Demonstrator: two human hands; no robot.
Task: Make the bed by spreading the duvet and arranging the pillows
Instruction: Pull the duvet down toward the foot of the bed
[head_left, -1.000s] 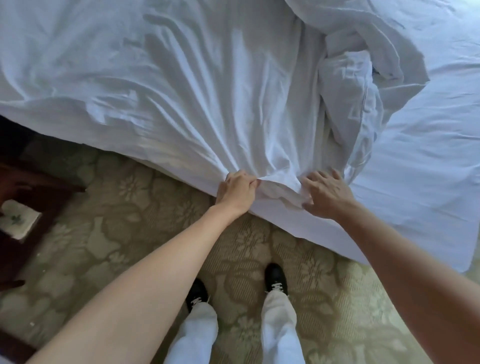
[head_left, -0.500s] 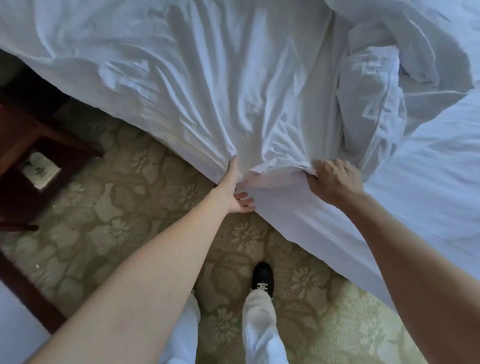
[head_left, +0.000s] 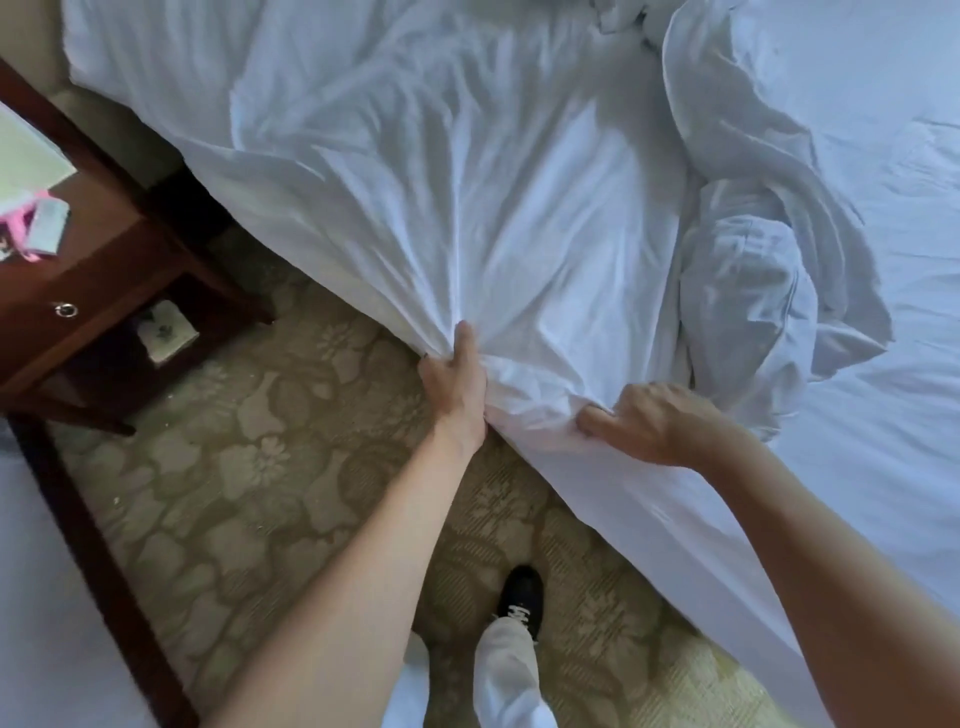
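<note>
White duvet (head_left: 467, 208) edge, at six o'clock of the bed (head_left: 857, 467), is now bunched in both fists. Our left hand (head_left: 454, 376), open half a second ago, grips it again; our right hand (head_left: 649, 423) still pinches alongside, so spreading can proceed.

Both forearms are bare, with no sleeve in view down to the left hand (head_left: 453, 378) and the right hand (head_left: 655, 423). The legs wear loose white trousers (head_left: 506, 675) (creased at the ankle). One black shoe (head_left: 521, 597) shows, with white lettering across its tongue, too blurred to read.
</note>
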